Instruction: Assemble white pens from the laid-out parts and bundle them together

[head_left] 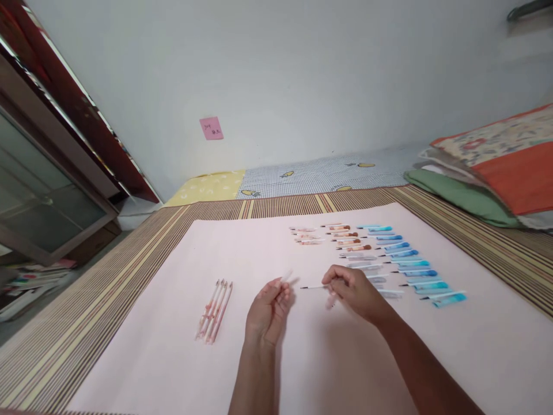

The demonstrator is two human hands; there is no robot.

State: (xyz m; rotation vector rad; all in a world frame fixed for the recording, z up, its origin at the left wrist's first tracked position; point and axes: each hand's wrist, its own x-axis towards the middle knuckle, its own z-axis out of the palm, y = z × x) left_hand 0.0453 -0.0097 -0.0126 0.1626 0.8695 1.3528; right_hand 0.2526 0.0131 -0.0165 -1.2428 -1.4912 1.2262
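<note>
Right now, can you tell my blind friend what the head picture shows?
The left hand holds a translucent tube and the right hand a white pen refill with a dark tip, over a pale pink sheet. Four pink-patterned pens lie on the left; blue, brown and pale pen parts lie on the right.

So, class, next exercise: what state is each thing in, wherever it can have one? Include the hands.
Left hand: closed on a pale tube
Right hand: closed on a dark-tipped refill
Four pens: lying side by side
Blue pen parts: laid out in a slanting column
Pink note: stuck on the wall
Pink sheet: spread flat
Folded cloths: piled up
</note>
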